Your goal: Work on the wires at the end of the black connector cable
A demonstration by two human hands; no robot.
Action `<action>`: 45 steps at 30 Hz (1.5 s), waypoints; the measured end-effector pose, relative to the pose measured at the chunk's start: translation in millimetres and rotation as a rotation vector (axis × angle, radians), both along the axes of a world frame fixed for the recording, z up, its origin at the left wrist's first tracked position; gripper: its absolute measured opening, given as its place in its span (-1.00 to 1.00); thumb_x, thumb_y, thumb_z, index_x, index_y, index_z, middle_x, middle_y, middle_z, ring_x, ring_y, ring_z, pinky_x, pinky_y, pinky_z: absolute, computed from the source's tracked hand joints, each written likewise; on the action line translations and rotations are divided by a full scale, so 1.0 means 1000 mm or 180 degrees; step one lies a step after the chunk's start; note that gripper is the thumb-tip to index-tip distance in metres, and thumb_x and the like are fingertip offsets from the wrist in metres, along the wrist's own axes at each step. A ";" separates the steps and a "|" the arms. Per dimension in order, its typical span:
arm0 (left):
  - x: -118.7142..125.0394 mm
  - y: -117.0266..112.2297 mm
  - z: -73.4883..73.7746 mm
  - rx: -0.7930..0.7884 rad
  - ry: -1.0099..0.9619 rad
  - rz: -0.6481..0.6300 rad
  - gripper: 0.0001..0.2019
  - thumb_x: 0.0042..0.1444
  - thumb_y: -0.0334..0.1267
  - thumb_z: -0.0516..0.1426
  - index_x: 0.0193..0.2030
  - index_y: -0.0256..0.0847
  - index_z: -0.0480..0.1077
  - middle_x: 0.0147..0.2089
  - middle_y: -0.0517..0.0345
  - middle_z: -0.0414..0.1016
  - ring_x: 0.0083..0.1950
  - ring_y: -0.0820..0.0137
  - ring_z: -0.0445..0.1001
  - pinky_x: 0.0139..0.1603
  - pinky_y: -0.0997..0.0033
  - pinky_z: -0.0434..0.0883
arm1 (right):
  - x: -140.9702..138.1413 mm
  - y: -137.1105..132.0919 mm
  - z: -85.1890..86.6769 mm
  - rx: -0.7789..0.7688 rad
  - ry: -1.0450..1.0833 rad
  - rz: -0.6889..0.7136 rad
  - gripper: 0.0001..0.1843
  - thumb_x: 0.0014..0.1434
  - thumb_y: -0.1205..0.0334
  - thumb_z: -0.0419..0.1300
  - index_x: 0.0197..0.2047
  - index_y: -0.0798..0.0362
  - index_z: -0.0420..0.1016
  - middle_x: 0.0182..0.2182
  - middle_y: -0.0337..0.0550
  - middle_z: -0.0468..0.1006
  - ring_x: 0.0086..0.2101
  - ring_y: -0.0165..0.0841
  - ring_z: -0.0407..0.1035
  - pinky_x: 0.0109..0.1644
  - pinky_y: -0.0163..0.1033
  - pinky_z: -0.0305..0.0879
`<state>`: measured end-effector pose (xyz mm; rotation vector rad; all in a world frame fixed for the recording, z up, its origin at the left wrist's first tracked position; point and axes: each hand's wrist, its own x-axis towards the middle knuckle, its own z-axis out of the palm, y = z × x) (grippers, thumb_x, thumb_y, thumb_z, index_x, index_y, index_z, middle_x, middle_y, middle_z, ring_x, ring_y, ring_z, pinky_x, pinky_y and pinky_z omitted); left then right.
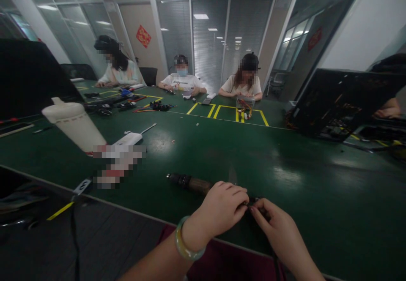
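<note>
A dark electric screwdriver [198, 185] lies on the green tabletop, its black nose pointing left. My left hand [223, 203], with a pale bangle on the wrist, is closed over the rear part of its body. At the tool's back end, my right hand [269, 215] has thumb and forefinger pinched on a small dark part, seemingly the cable end; the fingers hide its details. Both hands almost touch there. A black cable [276, 264] hangs below the right hand over the table's front edge.
To the left stand a white lidded cup [74, 124] and a white power strip [127, 139]. Black panels rise at the far left and right [342, 103]. Across the green table [203, 145], three people handle parts near yellow tape marks and bundled cables [158, 105].
</note>
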<state>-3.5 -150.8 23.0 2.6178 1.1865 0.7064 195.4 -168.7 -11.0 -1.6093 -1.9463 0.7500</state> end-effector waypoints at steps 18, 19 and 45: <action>0.000 0.002 0.002 0.0025 -0.0409 0.0009 -0.91 0.17 -0.29 0.13 -0.26 -0.09 0.48 0.13 0.22 0.43 0.12 0.31 0.36 0.17 0.20 0.27 | -0.002 -0.001 0.005 0.0097 -0.0194 -0.0081 -0.78 0.24 0.05 0.07 -0.37 -0.04 0.39 -0.49 -0.25 0.49 -0.46 -0.34 0.36 -0.39 -0.33 0.18; 0.000 0.002 0.002 0.0039 -0.0412 0.0011 -0.91 0.17 -0.29 0.13 -0.26 -0.09 0.48 0.12 0.22 0.43 0.12 0.30 0.36 0.17 0.19 0.27 | -0.003 -0.001 0.006 0.0118 -0.0198 -0.0089 -0.78 0.24 0.06 0.08 -0.36 -0.04 0.40 -0.50 -0.26 0.49 -0.46 -0.34 0.36 -0.39 -0.33 0.18; 0.005 0.022 -0.013 0.0483 0.0330 -0.0303 -0.80 0.12 -0.43 0.08 -0.13 -0.14 0.40 -0.12 0.12 0.50 -0.09 0.27 0.44 -0.04 0.25 0.34 | -0.001 0.008 0.012 0.0372 -0.0351 -0.0109 -0.82 0.24 0.07 0.15 -0.27 -0.03 0.49 -0.41 -0.32 0.54 -0.43 -0.44 0.36 -0.42 -0.40 0.08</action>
